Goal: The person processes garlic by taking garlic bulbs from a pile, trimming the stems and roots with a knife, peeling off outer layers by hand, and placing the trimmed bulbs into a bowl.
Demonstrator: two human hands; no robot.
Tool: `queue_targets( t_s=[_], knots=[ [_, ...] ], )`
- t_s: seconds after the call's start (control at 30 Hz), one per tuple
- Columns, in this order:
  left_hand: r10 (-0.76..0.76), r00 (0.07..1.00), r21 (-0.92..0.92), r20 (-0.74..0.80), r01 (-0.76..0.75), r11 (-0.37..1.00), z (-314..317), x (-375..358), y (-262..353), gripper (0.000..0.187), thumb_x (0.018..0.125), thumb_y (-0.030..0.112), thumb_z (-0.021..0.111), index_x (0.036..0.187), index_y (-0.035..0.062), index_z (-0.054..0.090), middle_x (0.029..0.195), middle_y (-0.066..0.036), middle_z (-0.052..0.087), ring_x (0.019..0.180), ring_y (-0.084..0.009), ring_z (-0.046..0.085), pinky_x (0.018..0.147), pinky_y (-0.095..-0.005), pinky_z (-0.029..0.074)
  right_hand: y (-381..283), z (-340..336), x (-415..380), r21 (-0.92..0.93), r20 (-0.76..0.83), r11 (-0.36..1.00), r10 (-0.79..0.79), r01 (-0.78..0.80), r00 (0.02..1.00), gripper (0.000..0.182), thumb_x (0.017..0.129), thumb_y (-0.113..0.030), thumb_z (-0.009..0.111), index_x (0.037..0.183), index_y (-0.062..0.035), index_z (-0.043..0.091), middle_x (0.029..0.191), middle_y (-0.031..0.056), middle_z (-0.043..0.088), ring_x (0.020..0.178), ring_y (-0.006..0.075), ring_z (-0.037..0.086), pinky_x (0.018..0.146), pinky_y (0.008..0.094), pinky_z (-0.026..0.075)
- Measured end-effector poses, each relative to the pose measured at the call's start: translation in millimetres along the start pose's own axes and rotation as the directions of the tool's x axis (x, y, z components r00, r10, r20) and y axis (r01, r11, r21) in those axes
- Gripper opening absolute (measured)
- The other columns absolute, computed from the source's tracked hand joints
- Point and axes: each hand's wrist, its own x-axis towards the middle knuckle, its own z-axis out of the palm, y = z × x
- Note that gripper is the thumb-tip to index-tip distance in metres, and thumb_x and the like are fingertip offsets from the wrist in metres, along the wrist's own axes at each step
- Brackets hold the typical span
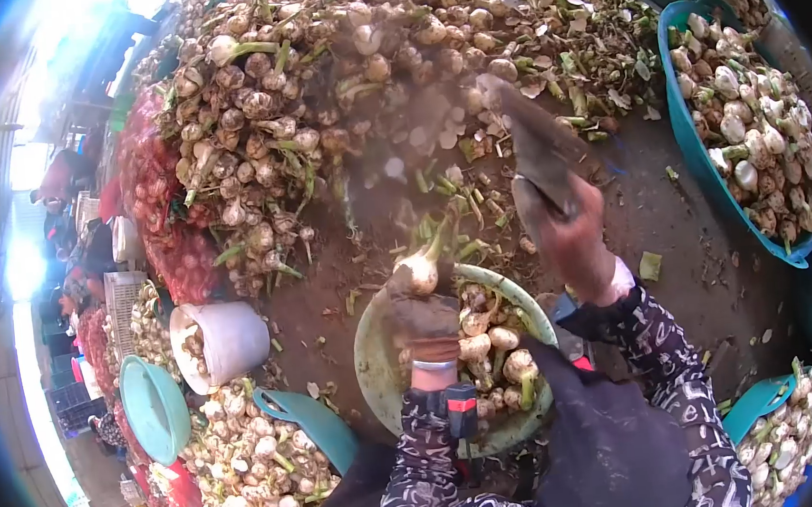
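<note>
Progress: the green bowl (372, 351) at the near edge of the ground holds a few trimmed bulbs; the large pile (316, 79) of stemmed bulbs at the far side remains uncut. Left hand (422, 314), closed, grips one bulb (419, 271) above the bowl rim, stem up. Right hand (572, 240), closed, holds the blade (536, 143) raised beside the bulb.

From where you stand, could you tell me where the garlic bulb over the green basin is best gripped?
Grip the garlic bulb round its swollen head from below, as the left hand does. Its green stalk points up and away toward the cleaver in the right hand, so a low grip likely keeps fingers clear of the blade.
</note>
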Motion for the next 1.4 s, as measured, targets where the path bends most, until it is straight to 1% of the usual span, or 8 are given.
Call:
queue_targets(
  t_s=[0.17,0.27,0.4,0.6,0.73,1.0,1.23,1.4],
  knots=[
    [-0.248,0.900,0.207,0.357,0.183,0.961,21,-26,32,0.050,0.080,0.029,0.065,0.120,0.0016,0.052,0.119,-0.015,0.057,0.112,-0.0275,0.055,0.099,-0.0409,0.044,125,-3,-42,-0.710,0.471,0.704,0.489,-0.012,0.734,0.045,0.078,-0.033,0.056,0.100,0.0045,0.063,0.091,0.0266,0.064,0.087,0.0399,0.063,0.079,0.0444,0.050],
    [-0.761,0.503,0.890,0.411,-0.401,0.215,39,0,90,0.073,0.070,0.027,0.077,0.130,0.0020,0.044,0.127,-0.017,0.051,0.117,-0.0268,0.050,0.100,-0.0392,0.040,98,-34,-40,-0.549,0.303,0.750,0.590,-0.369,0.748,0.042,0.076,-0.028,0.059,0.107,-0.0017,0.064,0.096,0.0221,0.066,0.092,0.0363,0.063,0.083,0.0422,0.048],
    [-0.070,0.966,0.934,0.248,-0.258,-0.247,40,103,101,0.085,0.068,0.033,0.080,0.135,0.0011,0.039,0.121,-0.018,0.055,0.113,-0.0275,0.053,0.097,-0.0370,0.043,113,-38,-29,-0.658,0.293,0.694,0.594,-0.293,0.749,0.040,0.076,-0.027,0.058,0.106,-0.0013,0.064,0.097,0.0239,0.065,0.093,0.0380,0.062,0.085,0.0422,0.048],
    [0.162,0.963,0.812,0.215,-0.084,-0.577,42,249,97,0.059,0.073,0.028,0.073,0.121,0.0025,0.049,0.118,-0.022,0.056,0.096,-0.0349,0.061,0.080,-0.0407,0.051,117,-23,-22,-0.678,0.274,0.658,0.640,-0.327,0.718,0.039,0.077,-0.028,0.059,0.105,-0.0017,0.064,0.098,0.0249,0.064,0.095,0.0396,0.061,0.084,0.0429,0.048],
    [0.581,0.757,0.847,0.298,0.070,-0.526,-14,294,67,0.037,0.081,0.029,0.065,0.104,0.0013,0.056,0.091,-0.019,0.064,0.078,-0.0291,0.065,0.068,-0.0387,0.053,124,-31,-19,-0.706,0.280,0.643,0.638,-0.297,0.717,0.038,0.077,-0.029,0.060,0.104,-0.0031,0.065,0.096,0.0237,0.065,0.092,0.0386,0.061,0.083,0.0429,0.048],
    [-0.314,0.809,0.625,0.497,-0.082,0.777,-5,93,62,0.059,0.076,0.016,0.076,0.126,0.0046,0.049,0.115,-0.009,0.058,0.095,-0.0183,0.061,0.082,-0.0300,0.055,50,-4,15,-0.553,0.384,0.814,0.439,-0.179,0.812,0.039,0.080,-0.039,0.063,0.101,-0.0065,0.066,0.085,0.0180,0.067,0.083,0.0342,0.064,0.073,0.0415,0.050],
    [-0.476,0.850,0.822,0.225,0.096,0.561,-55,51,39,0.053,0.089,0.008,0.058,0.138,0.0111,0.039,0.133,-0.006,0.049,0.114,-0.0199,0.053,0.094,-0.0287,0.047,13,2,-21,-0.591,0.637,0.736,0.175,0.331,0.751,0.034,0.070,-0.024,0.067,0.098,-0.0079,0.058,0.078,0.0166,0.063,0.075,0.0354,0.063,0.065,0.0445,0.049],
    [-0.299,0.708,0.754,0.639,-0.502,0.424,-52,20,22,0.041,0.084,0.022,0.065,0.123,0.0131,0.057,0.115,-0.002,0.063,0.102,-0.0180,0.061,0.088,-0.0334,0.048,6,-11,-37,-0.606,0.599,0.712,0.115,0.354,0.793,0.046,0.073,-0.037,0.069,0.109,-0.0106,0.055,0.081,0.0138,0.066,0.077,0.0319,0.065,0.067,0.0429,0.051]
  ],
)
